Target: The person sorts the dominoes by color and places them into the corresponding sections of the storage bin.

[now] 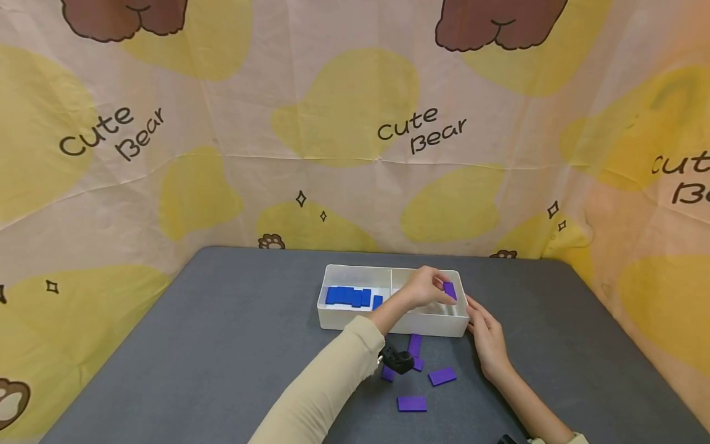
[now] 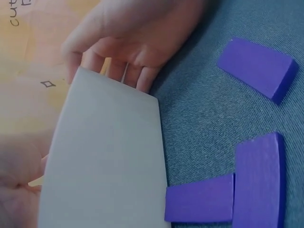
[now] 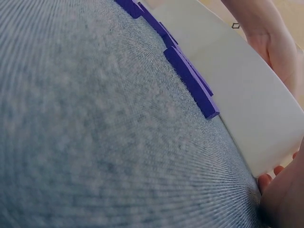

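Observation:
My left hand (image 1: pixel 426 287) reaches over the right compartment of a white divided box (image 1: pixel 360 319). Between its thumb and fingers it pinches a small flat purple block (image 1: pixel 450 290), tilted above the box floor. At the box's right end, my right hand (image 1: pixel 488 342) rests its fingers against the outside of the end wall. The left wrist view shows these fingers (image 2: pixel 116 71) along that wall. Several blue blocks (image 1: pixel 346 296) lie in the left compartment. The box's front wall hides the held block in both wrist views.
Several loose purple blocks lie on the dark grey table (image 1: pixel 249 345) before the box, including one nearest me (image 1: pixel 412 404) and one to the right (image 1: pixel 442 377). Another purple block (image 1: pixel 415 345) lies close to the front wall. A patterned cloth (image 1: pixel 344 123) hangs behind the table.

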`<control>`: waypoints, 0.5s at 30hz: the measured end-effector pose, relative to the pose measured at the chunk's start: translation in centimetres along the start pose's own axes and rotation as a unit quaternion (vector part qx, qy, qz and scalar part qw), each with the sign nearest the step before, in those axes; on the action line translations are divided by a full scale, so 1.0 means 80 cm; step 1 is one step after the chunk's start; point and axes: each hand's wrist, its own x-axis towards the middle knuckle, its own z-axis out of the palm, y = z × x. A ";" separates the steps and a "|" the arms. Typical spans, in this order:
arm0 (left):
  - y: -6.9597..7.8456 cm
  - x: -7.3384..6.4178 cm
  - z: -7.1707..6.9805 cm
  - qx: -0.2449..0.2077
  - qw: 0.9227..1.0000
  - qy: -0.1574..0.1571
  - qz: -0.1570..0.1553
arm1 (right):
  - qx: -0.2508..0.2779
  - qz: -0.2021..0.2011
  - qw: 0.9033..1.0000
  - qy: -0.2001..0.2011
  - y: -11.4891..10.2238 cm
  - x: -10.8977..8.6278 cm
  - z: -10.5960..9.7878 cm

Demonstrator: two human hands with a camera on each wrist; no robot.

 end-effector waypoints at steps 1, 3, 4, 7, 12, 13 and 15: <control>0.000 0.001 0.002 -0.002 1.000 -0.001 -0.001 | 0.002 0.000 1.000 0.001 0.000 0.000 0.000; -0.001 0.003 0.005 -0.004 1.000 -0.002 -0.003 | 0.004 0.001 1.000 0.003 -0.001 -0.001 0.000; -0.001 0.003 0.006 -0.007 1.000 -0.001 -0.006 | 0.005 0.000 1.000 0.004 -0.001 -0.001 0.000; 0.000 0.005 0.011 -0.010 1.000 0.003 -0.010 | 0.005 0.000 1.000 0.002 0.000 0.000 0.000; 0.000 0.008 0.016 0.007 1.000 0.014 -0.012 | 0.006 0.000 1.000 0.001 0.001 0.001 0.000; 0.000 0.009 0.017 0.012 1.000 0.015 -0.009 | 0.008 0.001 1.000 0.003 0.001 0.000 0.001; 0.000 0.011 0.020 0.024 1.000 0.016 -0.008 | 0.011 0.003 1.000 0.006 0.002 0.000 0.001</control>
